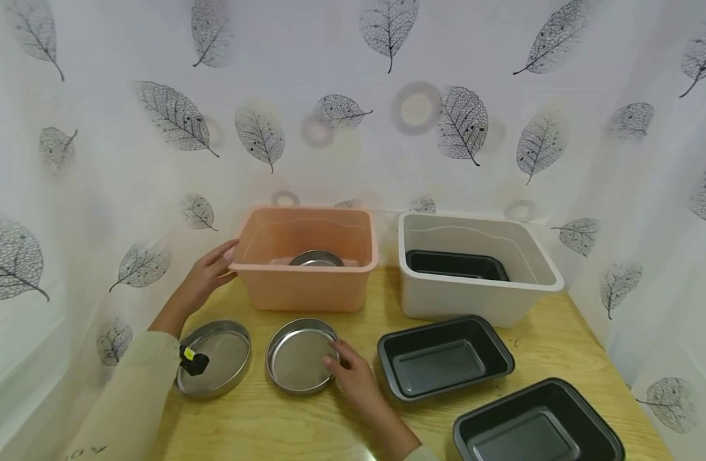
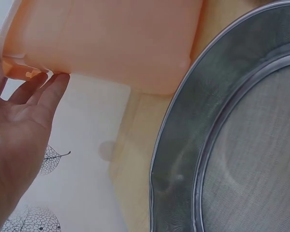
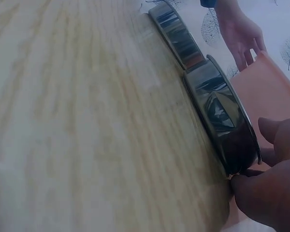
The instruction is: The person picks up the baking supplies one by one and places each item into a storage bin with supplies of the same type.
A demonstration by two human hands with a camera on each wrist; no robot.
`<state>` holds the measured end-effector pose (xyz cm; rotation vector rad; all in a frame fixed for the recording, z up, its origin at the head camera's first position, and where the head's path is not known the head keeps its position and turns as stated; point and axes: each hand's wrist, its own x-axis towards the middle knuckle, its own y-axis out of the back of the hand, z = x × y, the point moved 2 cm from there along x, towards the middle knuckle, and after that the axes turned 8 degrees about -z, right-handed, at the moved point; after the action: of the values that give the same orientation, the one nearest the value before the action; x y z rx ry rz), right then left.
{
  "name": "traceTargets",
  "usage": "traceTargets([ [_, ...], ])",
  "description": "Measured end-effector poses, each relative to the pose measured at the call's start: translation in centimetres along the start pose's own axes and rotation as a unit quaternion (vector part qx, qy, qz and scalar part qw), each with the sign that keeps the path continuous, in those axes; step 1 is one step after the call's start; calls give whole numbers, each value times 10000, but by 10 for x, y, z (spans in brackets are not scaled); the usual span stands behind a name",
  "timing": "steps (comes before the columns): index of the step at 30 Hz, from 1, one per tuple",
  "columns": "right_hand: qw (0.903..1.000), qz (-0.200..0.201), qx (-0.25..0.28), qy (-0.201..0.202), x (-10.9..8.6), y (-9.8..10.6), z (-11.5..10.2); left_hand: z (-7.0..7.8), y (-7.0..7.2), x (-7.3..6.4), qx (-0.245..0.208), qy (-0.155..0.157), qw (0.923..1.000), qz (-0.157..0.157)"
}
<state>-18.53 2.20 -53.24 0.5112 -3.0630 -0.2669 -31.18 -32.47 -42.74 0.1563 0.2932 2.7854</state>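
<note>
My left hand holds the left rim of a peach plastic bin, its fingers tucked at the rim in the left wrist view. Inside that bin lies a round metal sieve, partly hidden by the front wall. With my right hand I pinch the right edge of another round sieve on the table. Left of it, below my left wrist, a further sieve lies flat; its fine mesh fills the right of the left wrist view.
A white bin stands to the right of the peach one, with a dark loaf pan inside. Two more dark loaf pans, one nearer the bin and one at the front right, rest on the wooden table. Leaf-patterned curtain surrounds it.
</note>
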Motion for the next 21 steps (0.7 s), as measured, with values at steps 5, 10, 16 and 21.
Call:
traceTargets([
  [5,9999,36,-123,-51,0,-1,1,-1,-1,-1,37,-6,10000,-34],
  [10,9998,6,-176,-70,-1,1,-3,0,-1,-1,100,-27,9999,-45],
  [16,9995,-270,-89,160,-3,9,-11,0,-1,-1,76,1,10000,-17],
  [21,9981,-412,-147,422,-5,15,-15,0,-1,-1,16,17,10000,11],
])
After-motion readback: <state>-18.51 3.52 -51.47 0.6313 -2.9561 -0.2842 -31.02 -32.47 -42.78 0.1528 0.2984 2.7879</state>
